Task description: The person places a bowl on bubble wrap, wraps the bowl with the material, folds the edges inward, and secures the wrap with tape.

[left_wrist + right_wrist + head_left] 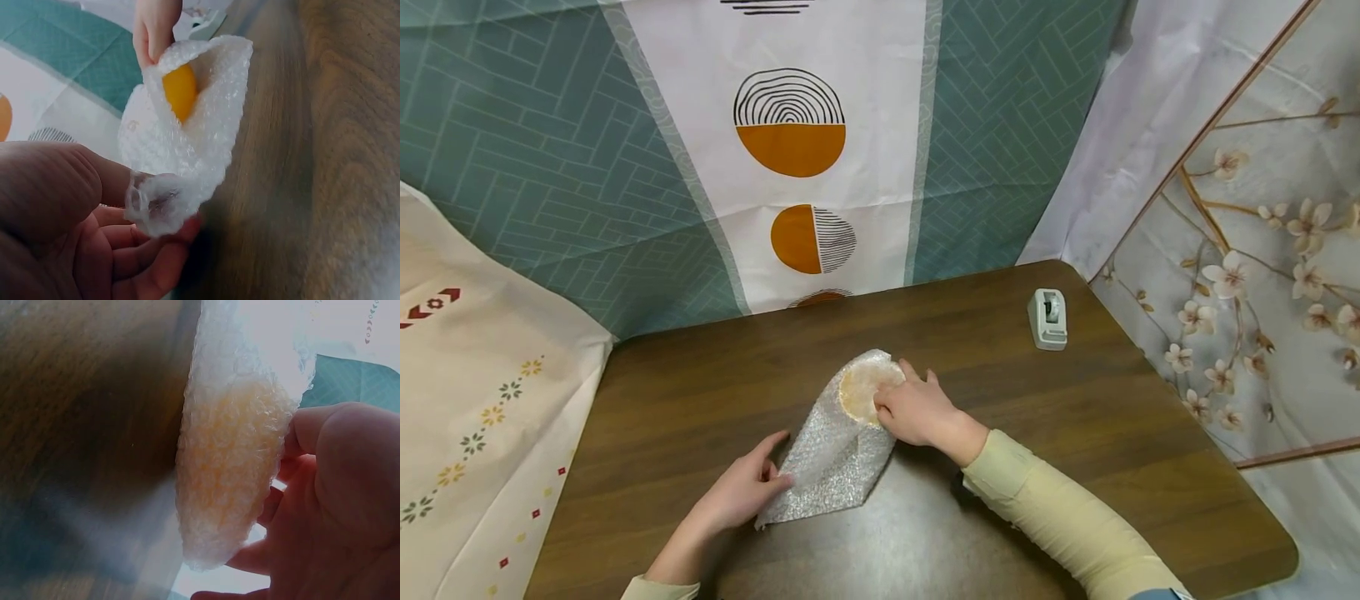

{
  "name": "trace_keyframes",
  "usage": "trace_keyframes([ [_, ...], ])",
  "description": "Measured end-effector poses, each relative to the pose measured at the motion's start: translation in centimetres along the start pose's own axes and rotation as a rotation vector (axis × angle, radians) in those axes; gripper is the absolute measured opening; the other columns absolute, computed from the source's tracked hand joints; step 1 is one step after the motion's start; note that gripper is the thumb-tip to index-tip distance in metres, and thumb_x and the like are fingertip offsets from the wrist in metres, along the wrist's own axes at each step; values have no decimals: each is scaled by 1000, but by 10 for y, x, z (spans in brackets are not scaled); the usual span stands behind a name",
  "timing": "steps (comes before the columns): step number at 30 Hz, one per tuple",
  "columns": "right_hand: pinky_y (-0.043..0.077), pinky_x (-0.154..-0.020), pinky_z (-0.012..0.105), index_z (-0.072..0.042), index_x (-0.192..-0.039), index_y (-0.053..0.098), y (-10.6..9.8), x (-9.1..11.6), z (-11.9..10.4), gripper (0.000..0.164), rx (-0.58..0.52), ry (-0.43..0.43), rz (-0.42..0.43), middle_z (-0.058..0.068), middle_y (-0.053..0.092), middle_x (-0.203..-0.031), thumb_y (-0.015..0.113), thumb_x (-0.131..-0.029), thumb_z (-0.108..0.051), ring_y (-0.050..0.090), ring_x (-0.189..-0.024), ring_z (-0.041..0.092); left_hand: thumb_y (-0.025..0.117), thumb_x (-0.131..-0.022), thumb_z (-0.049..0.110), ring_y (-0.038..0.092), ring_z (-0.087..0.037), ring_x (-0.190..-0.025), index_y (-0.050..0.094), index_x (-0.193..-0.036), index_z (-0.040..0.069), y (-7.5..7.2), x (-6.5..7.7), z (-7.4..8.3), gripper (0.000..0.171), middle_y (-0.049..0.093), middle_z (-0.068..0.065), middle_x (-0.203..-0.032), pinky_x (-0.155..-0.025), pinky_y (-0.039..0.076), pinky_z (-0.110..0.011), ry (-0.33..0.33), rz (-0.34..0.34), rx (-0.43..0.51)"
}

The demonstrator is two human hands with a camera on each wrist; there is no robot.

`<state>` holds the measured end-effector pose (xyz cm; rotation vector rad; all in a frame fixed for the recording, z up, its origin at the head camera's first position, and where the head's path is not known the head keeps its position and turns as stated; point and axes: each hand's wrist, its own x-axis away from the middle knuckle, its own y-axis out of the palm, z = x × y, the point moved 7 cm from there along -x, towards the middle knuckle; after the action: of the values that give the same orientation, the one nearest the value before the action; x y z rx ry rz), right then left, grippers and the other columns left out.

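Note:
A piece of bubble wrap (831, 467) lies slantwise over the table, folded about a round yellow object (848, 392) at its far end. That object has a dish-like outline; the plastic veils most of it, and in the left wrist view a bare yellow part (180, 92) shows inside the fold. My left hand (747, 487) pinches the near left corner of the wrap, thumb above and fingers beneath. At the far right side, my right hand (917, 408) grips the wrapped yellow object through the plastic, with its thumb on one face and fingers behind.
A white tape dispenser (1048, 320) stands at the far right of the brown wooden table (700, 392). Behind the table hangs a green and white patterned cloth (880, 167). More patterned cloths flank it on the left and right.

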<state>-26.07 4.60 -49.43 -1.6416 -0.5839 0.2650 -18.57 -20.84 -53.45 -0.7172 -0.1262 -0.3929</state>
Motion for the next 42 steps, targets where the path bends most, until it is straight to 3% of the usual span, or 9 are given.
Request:
trace_keyframes([
  [4, 31, -113, 78, -25, -115, 73, 1, 0, 0, 28, -14, 14, -13, -3, 57, -158, 46, -114, -33, 27, -157, 49, 79, -96, 9, 52, -11, -58, 37, -163, 2, -1, 5, -3, 79, 60, -1, -82, -54, 47, -28, 21, -19, 11],
  [11, 32, -113, 77, -25, -117, 73, 0, 0, 0, 29, -14, 20, -9, -3, 57, -158, 45, -114, -34, 27, -158, 48, 71, -88, -14, 59, -13, -62, 30, -164, 1, -1, 13, -3, 88, 51, -9, -93, -55, 57, -31, 47, -95, 116],
  [16, 33, -114, 76, -24, -115, 73, 0, 0, 0, 30, -18, 27, 6, -3, 58, -156, 45, -114, -33, 28, -157, 48, 74, -86, -11, 59, -13, -62, 28, -166, 0, -6, 19, -2, 93, 57, -6, -87, -56, 55, -30, 61, -104, 65],
  [22, 34, -113, 74, -24, -119, 74, 0, 0, -1, 31, -8, 27, 8, -3, 58, -156, 45, -114, -33, 29, -156, 48, 76, -91, -5, 62, -18, -56, 25, -167, -1, -9, 26, -10, 91, 62, -3, -77, -53, 52, -30, 39, -144, 62],
  [30, 35, -114, 73, -22, -117, 74, 0, -1, 0, 31, -3, 31, 20, -3, 59, -155, 45, -114, -32, 30, -156, 48, 70, -98, -2, 61, -20, -54, 24, -167, -2, -9, 29, -17, 83, 63, -7, -80, -49, 52, -32, 8, -200, 114],
  [42, 37, -112, 72, -22, -115, 74, 2, -2, -2, 29, -2, 36, 36, -3, 62, -152, 46, -113, -31, 32, -155, 48, 67, -101, 0, 58, -18, -52, 26, -166, -2, -8, 33, -17, 76, 61, -8, -80, -48, 51, -32, 40, -212, 107],
])
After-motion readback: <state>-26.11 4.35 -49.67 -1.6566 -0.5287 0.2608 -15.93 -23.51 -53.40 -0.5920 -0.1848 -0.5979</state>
